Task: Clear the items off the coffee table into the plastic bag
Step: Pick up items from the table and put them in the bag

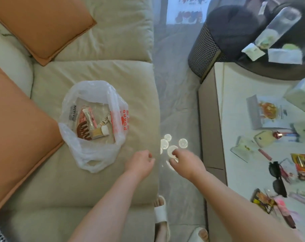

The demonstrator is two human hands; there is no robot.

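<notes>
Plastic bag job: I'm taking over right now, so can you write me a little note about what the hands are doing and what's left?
Left hand: loosely curled, holding nothing, over the sofa edge.
Right hand: curled, over the floor gap; whether it holds anything is unclear.
Plastic bag: open on the sofa cushion.
Done: a brown hair claw, sachets and a small capped bottle are inside.
Left: the coffee table still holds sunglasses, snack packets and a box.

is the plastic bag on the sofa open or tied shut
Open: the plastic bag has its mouth spread wide, so the hair claw and packets inside are visible.
</notes>
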